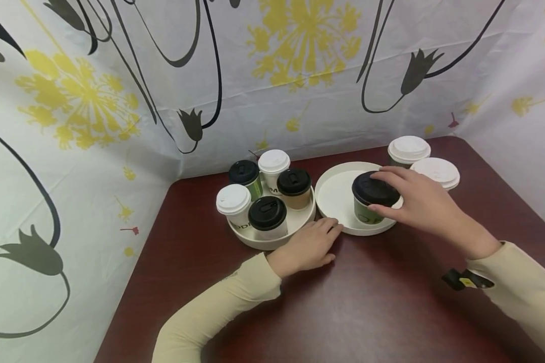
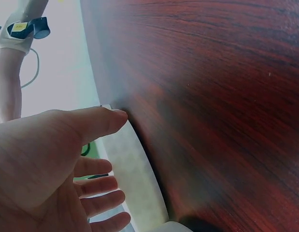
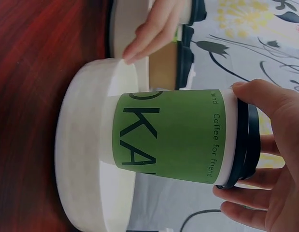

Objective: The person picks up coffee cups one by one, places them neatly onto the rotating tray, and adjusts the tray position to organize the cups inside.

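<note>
By its black lid, my right hand (image 1: 418, 201) grips a green-sleeved coffee cup (image 3: 171, 137) between thumb and fingers. The cup stands upright over the front right of the right-hand white round tray (image 1: 338, 189); whether its base touches the tray, I cannot tell. My left hand (image 1: 306, 246) lies at the front where both trays meet, fingers loosely extended and touching the right tray's rim. In the left wrist view a pale tray wall (image 2: 135, 179) shows beside its thumb and fingers. The left-hand white tray (image 1: 264, 244) carries several lidded coffee cups, including a black-lidded brown one (image 1: 295, 189).
Behind my right hand stand two white-lidded cups, one at the back (image 1: 409, 149) and one nearer (image 1: 437, 171), which the hand partly hides. The dark red wooden table (image 1: 345, 302) extends toward me. A patterned curtain (image 1: 236, 101) borders its back and sides.
</note>
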Action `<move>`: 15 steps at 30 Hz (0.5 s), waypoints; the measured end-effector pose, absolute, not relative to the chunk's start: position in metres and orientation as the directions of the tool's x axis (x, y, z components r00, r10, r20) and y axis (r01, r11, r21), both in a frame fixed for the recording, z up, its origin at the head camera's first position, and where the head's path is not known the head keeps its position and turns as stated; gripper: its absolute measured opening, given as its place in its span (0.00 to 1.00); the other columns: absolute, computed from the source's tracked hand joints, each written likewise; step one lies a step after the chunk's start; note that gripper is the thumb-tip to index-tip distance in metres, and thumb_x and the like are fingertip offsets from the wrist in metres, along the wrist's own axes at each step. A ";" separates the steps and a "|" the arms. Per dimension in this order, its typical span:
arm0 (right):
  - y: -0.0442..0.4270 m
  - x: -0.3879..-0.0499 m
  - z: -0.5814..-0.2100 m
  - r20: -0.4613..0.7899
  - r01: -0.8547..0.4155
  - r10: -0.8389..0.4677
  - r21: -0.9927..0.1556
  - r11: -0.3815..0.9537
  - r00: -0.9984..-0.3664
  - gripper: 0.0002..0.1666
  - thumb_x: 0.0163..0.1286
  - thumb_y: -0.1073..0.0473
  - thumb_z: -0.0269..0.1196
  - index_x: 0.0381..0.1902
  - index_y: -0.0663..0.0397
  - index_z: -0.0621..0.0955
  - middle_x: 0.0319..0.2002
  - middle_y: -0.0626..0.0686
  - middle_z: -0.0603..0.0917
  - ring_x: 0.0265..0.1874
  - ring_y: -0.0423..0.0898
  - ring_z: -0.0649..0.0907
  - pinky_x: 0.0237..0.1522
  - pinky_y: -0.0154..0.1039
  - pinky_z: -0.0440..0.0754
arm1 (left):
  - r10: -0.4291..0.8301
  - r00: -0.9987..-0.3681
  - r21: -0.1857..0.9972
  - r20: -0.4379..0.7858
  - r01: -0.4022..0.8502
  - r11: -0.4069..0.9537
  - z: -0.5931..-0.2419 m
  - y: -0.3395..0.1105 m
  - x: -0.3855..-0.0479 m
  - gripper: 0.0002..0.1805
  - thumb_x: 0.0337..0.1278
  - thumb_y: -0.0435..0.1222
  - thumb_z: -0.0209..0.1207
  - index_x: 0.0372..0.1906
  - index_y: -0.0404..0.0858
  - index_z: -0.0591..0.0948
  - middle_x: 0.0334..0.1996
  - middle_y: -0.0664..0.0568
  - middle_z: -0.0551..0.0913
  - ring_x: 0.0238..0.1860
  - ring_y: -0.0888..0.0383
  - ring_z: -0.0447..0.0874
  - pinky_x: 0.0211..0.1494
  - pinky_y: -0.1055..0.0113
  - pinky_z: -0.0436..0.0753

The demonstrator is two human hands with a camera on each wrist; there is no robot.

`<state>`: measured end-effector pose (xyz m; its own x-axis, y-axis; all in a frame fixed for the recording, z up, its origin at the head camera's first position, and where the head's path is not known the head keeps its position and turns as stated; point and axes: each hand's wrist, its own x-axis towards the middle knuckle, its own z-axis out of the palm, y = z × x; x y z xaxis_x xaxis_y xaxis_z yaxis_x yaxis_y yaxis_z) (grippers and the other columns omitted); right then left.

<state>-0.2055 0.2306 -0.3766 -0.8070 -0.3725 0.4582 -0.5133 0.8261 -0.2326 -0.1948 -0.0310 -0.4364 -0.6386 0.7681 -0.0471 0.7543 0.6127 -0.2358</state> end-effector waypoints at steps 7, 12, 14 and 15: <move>0.224 -0.209 -0.386 0.436 -0.523 -0.399 -0.215 0.825 -0.807 0.39 0.52 0.42 0.74 0.59 0.51 0.79 0.58 0.60 0.81 0.50 0.62 0.84 0.48 0.59 0.79 | 0.775 -0.632 -0.245 -0.021 0.755 0.608 -0.439 -0.031 -0.196 0.39 0.60 0.55 0.61 0.71 0.41 0.66 0.66 0.51 0.70 0.67 0.57 0.72 0.66 0.64 0.76; 0.222 -0.210 -0.391 0.448 -0.535 -0.406 -0.210 0.818 -0.797 0.39 0.51 0.42 0.75 0.59 0.51 0.79 0.58 0.59 0.81 0.51 0.60 0.83 0.47 0.57 0.80 | 0.777 -0.630 -0.240 -0.020 0.757 0.608 -0.439 -0.031 -0.195 0.39 0.60 0.55 0.61 0.71 0.41 0.66 0.66 0.51 0.71 0.67 0.57 0.72 0.65 0.64 0.76; 0.222 -0.210 -0.393 0.459 -0.543 -0.410 -0.205 0.814 -0.788 0.39 0.50 0.43 0.75 0.59 0.52 0.79 0.57 0.59 0.81 0.51 0.60 0.83 0.47 0.57 0.80 | 0.776 -0.631 -0.237 -0.023 0.757 0.609 -0.438 -0.031 -0.195 0.39 0.60 0.55 0.62 0.71 0.40 0.66 0.66 0.51 0.71 0.67 0.57 0.72 0.65 0.64 0.77; 0.222 -0.210 -0.394 0.464 -0.546 -0.411 -0.204 0.812 -0.785 0.40 0.50 0.43 0.75 0.59 0.52 0.79 0.57 0.59 0.81 0.51 0.60 0.83 0.47 0.57 0.80 | 0.775 -0.632 -0.236 -0.024 0.757 0.610 -0.438 -0.031 -0.194 0.40 0.60 0.55 0.62 0.71 0.40 0.66 0.66 0.51 0.71 0.67 0.56 0.72 0.64 0.64 0.77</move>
